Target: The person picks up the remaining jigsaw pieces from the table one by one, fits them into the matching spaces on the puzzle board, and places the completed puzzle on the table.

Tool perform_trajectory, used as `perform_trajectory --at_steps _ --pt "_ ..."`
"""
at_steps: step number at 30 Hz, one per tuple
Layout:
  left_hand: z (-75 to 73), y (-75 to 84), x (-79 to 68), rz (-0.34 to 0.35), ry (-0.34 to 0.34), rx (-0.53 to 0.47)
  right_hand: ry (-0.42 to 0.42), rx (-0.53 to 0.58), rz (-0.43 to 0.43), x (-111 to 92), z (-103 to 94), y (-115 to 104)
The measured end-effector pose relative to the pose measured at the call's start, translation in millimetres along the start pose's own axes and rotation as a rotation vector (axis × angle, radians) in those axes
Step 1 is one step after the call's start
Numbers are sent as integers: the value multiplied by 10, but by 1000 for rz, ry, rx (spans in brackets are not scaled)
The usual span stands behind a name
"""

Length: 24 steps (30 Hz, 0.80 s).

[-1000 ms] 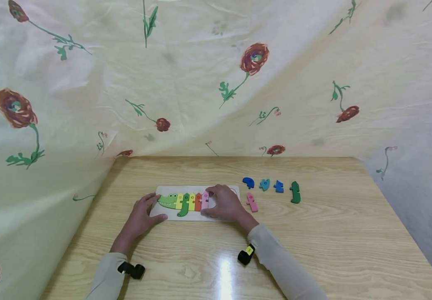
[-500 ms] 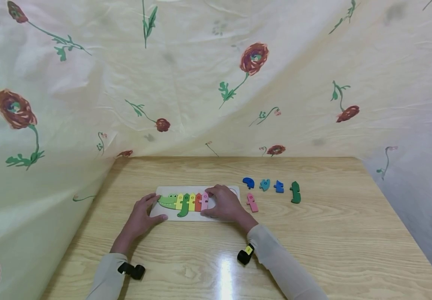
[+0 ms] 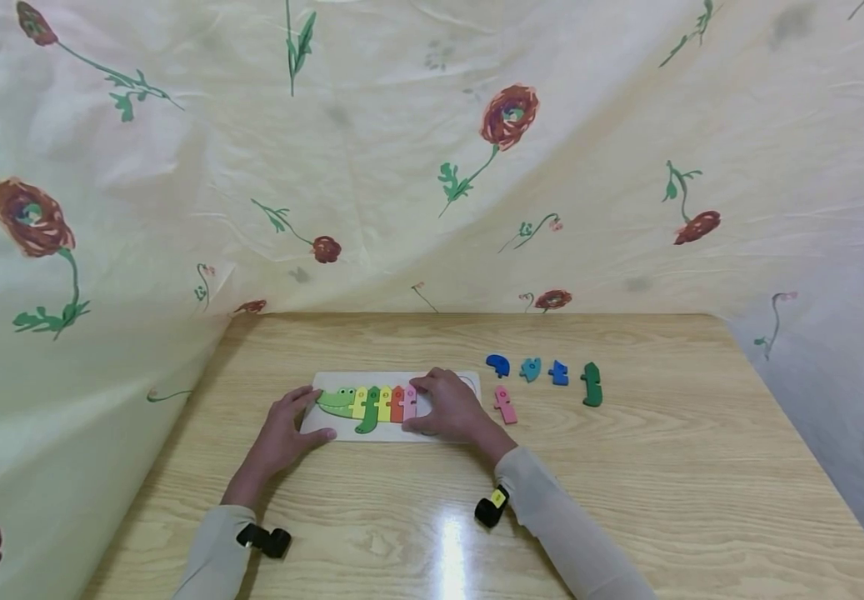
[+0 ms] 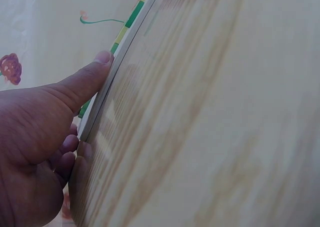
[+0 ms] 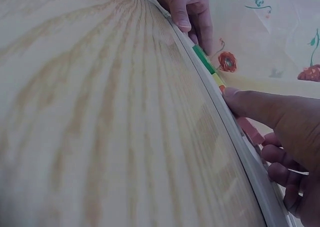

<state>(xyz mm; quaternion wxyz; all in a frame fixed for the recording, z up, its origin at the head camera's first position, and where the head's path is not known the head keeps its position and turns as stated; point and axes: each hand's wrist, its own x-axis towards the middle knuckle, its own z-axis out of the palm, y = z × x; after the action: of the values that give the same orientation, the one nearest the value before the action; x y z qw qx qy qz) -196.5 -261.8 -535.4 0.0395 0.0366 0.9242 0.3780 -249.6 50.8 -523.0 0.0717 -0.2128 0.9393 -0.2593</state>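
Observation:
A white puzzle board lies on the table, with a green crocodile head and upright yellow, green and red pieces in a row on it. My left hand holds the board's left end, thumb along the near edge and fingers at the far left corner. My right hand pinches a pink puzzle piece at the right end of the row, index finger at its top and thumb at its foot. That hand covers much of the board's right part. In the right wrist view, the thumb lies over the row.
Loose pieces lie right of the board: a dark blue curved one, a light blue one, a blue one, a pink one and a dark green one. Flowered cloth hangs behind the table.

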Motion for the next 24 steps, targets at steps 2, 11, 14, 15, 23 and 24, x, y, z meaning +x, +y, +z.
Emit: perform_trajectory --at_steps 2,11,14,15,23,24 --pt "-2 1 0 -4 0 -2 -9 -6 -2 0 -8 -3" --pt "11 -1 3 -6 1 1 -43 -9 -15 3 -36 29" --pt "17 -1 7 -5 1 5 -37 15 -27 -10 -48 61" --pt "18 -1 7 -9 2 5 -31 27 -36 -17 -56 72" --pt "17 -2 3 -16 -4 7 17 75 -123 -119 -210 169" --pt "16 -1 2 -14 -4 8 21 84 -133 -135 -244 183"
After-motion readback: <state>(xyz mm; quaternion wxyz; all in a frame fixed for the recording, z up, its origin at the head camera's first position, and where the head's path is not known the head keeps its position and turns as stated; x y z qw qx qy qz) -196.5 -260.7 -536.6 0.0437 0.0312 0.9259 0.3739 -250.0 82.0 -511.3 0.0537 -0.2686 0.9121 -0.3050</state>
